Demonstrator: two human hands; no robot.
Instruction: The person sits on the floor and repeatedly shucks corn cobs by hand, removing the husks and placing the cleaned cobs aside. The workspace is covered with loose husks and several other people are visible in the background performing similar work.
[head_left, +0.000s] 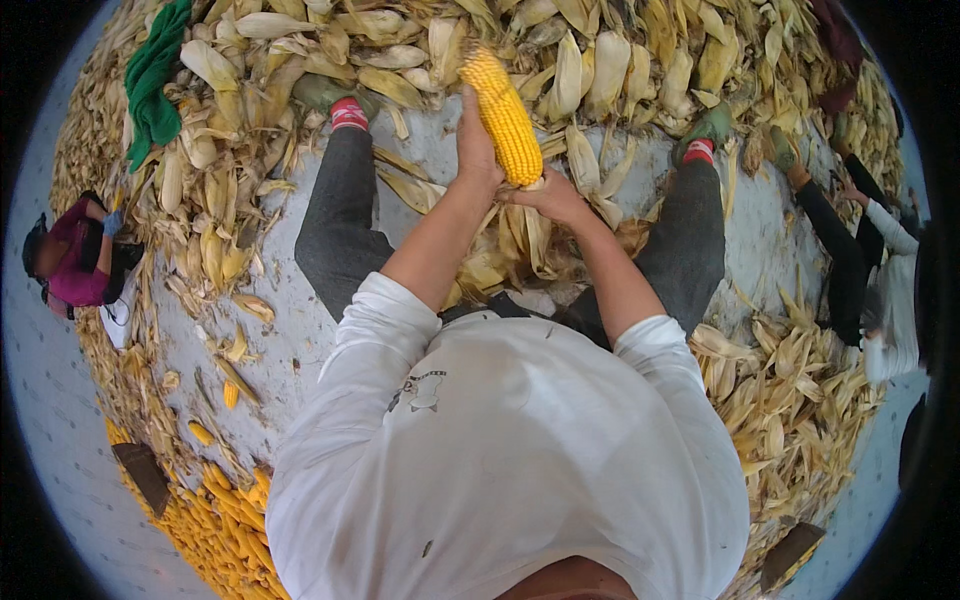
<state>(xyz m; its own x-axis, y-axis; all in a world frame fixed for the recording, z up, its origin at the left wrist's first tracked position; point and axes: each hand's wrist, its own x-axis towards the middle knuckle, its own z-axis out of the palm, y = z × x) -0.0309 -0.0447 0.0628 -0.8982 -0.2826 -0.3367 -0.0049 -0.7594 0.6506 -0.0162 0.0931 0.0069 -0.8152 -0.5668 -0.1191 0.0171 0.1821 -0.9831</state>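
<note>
A husked yellow corn cob is held up between my legs, its tip with some silk pointing away from me. My left hand grips it along its left side, thumb lying along the kernels. Around its lower end, my right hand is closed at the butt of the cob. Loose dry husks lie beneath my hands and forearms. Beyond the cob spreads a pile of unhusked corn ears in pale, dry husks.
A green cloth lies on the pile at far left. Husked cobs are heaped behind me on the left, loose husks at right. One person sits at left, another at right.
</note>
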